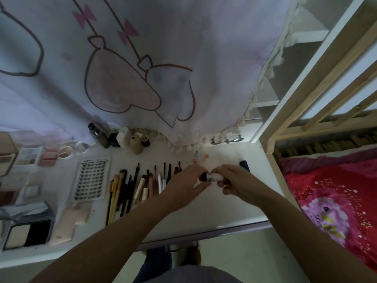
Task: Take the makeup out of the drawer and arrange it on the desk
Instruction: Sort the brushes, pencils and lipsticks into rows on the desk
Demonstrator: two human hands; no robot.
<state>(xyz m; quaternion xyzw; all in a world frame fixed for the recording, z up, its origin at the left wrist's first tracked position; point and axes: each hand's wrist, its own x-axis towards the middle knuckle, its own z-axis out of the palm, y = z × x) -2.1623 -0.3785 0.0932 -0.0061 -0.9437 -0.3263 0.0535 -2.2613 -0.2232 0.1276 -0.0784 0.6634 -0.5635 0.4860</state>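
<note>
Bottle (211, 177), small, pale pink body with a dark cap, is being held just above the counter (230, 203) at its right part, between both hands. Right hand (234, 181) is curling round the pink body; left hand (188, 181) is pinching the dark cap end with fingertips, other fingers lying loose. Whether the cap is being turned cannot be told.

Step judged: placing phase, one item in hand, most of the arranging already done. Next move is likely calling for setting the bottle down on the bare counter beside the row, with care not to nudge that row.

Row of brushes and pencils (138, 185) is lying just left of the left hand, close enough to be knocked. Sticker sheet (91, 178) and palettes (30, 156) are lying further left; small jars (134, 142) are standing at the back under the hanging cloth (142, 58). Dark tube (244, 164) is lying behind the right hand. Drawer is not in view.
</note>
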